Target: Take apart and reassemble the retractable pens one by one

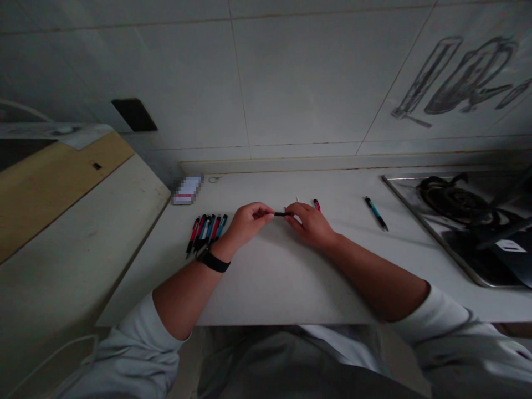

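On the countertop [274,293], ballpoint pens [208,228] lie grouped left of the fingers [265,213], another pen [376,213] to their right, the gas stove [436,221] farther right, tiled wall [311,83] beyond.

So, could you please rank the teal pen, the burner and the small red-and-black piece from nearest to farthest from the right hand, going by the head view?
From the right hand:
1. Red-and-black piece: just beyond the hand, partly hidden by it.
2. Teal pen: lying alone to the right.
3. Burner: farther right, on the stove.
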`<state>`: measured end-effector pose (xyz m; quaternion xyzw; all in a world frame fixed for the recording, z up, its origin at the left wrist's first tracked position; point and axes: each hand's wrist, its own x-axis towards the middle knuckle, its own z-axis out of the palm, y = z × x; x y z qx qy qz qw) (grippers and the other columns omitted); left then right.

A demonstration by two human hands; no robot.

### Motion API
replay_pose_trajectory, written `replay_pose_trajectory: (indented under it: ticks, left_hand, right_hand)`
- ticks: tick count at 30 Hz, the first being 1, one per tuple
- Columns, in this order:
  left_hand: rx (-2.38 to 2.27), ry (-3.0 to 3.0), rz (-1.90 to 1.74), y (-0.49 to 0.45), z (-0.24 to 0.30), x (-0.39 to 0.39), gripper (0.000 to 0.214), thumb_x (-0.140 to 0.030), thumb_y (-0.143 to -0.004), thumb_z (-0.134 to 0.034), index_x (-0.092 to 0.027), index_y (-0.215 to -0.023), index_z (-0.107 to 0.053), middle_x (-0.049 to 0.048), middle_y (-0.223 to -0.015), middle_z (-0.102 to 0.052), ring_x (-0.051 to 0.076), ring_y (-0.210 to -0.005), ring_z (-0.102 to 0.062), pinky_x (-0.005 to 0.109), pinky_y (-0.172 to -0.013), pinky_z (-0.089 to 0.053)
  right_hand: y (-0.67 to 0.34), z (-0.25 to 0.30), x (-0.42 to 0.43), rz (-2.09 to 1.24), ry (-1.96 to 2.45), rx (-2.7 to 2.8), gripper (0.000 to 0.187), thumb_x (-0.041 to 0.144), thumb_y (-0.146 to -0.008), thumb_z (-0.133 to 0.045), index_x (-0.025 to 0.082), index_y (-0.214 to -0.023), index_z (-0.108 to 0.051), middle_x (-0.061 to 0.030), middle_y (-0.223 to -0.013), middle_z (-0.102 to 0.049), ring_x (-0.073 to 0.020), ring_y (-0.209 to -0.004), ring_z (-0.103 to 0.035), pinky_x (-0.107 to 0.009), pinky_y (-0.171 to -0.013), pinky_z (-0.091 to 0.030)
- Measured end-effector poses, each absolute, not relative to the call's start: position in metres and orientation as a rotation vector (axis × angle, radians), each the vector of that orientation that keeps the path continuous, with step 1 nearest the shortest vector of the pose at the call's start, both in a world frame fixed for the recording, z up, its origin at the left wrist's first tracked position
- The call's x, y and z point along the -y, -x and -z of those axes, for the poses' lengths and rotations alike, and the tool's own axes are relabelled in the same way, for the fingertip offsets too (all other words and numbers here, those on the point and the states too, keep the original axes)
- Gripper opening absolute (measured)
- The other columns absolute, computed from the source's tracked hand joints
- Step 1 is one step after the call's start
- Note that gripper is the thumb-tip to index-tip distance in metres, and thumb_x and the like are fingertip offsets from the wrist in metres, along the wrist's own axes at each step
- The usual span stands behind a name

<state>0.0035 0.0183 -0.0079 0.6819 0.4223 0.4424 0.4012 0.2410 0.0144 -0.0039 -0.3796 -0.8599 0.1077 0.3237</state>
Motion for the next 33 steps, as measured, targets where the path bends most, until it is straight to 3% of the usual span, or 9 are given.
replay_pose_trajectory:
  ticks: [3, 9, 17, 25, 30, 33]
  left_hand:
    - [-1.071, -1.747, -1.105, -0.004, 0.006, -0.017, 0.017, -0.032, -0.085, -0.075, -0.018, -0.093, -0.074, 0.0045, -0.090, -0.077, 0.017, -0.083, -0.070, 0.032, -0.081, -0.057]
    - [-1.085, -1.702, -1.102, -0.004, 0.004, -0.016, 0.017, -0.032, -0.085, -0.075, -0.017, -0.094, -0.074, 0.0050, -0.090, -0.076, 0.016, -0.081, -0.069, 0.031, -0.078, -0.056]
    - [-1.122, -1.876, -1.076, -0.004, -0.002, -0.011, 0.012, -0.030, -0.090, -0.071, -0.018, -0.092, -0.074, 0.0038, -0.088, -0.076, 0.015, -0.079, -0.069, 0.030, -0.078, -0.057]
    - [-1.140, -2.329, -1.018, -0.004, 0.000, -0.008, 0.015, -0.023, -0.092, -0.073, -0.022, -0.106, -0.071, 0.0042, -0.101, -0.075, 0.018, -0.090, -0.069, 0.033, -0.085, -0.055]
    - [-1.257, -2.349, -1.072, -0.002, 0.002, -0.011, 0.006, -0.020, -0.094, -0.069, -0.021, -0.100, -0.069, 0.0028, -0.095, -0.072, 0.017, -0.086, -0.067, 0.031, -0.081, -0.054]
    - [-1.336, -2.297, -1.109, 0.000, 0.005, -0.014, 0.007, -0.020, -0.095, -0.067, -0.021, -0.102, -0.067, 0.0029, -0.096, -0.072, 0.016, -0.085, -0.067, 0.030, -0.079, -0.054]
  right_hand:
    - [-0.241, 0.002, -0.015, -0.269, 0.997, 2.282, 0.024, 0.034, -0.106, -0.046, 0.020, -0.105, -0.066, -0.0100, -0.098, -0.072, -0.0236, -0.091, -0.066, -0.036, -0.084, -0.048]
    - [-0.244, 0.003, -0.016, -0.221, 0.937, 2.260, 0.020, 0.037, -0.103, -0.056, 0.020, -0.108, -0.066, -0.0104, -0.099, -0.072, -0.0237, -0.093, -0.066, -0.035, -0.084, -0.049]
    - [-0.245, 0.000, -0.018, -0.151, 0.932, 2.343, 0.033, 0.038, -0.109, -0.044, 0.018, -0.097, -0.069, -0.0089, -0.088, -0.071, -0.0212, -0.083, -0.062, -0.033, -0.078, -0.044]
    - [-0.244, 0.005, -0.020, -0.068, 0.949, 2.382, 0.034, 0.041, -0.107, -0.048, 0.019, -0.100, -0.073, -0.0109, -0.093, -0.071, -0.0229, -0.087, -0.062, -0.035, -0.081, -0.044]
    - [-0.248, 0.009, -0.026, -0.099, 0.999, 2.317, 0.034, 0.046, -0.100, -0.061, 0.020, -0.120, -0.069, -0.0108, -0.104, -0.074, -0.0259, -0.097, -0.065, -0.039, -0.089, -0.047]
    - [-0.252, 0.011, -0.032, -0.015, 1.132, 2.298, 0.035, 0.037, -0.099, -0.062, 0.020, -0.130, -0.066, -0.0136, -0.118, -0.073, -0.0299, -0.110, -0.064, -0.045, -0.098, -0.046]
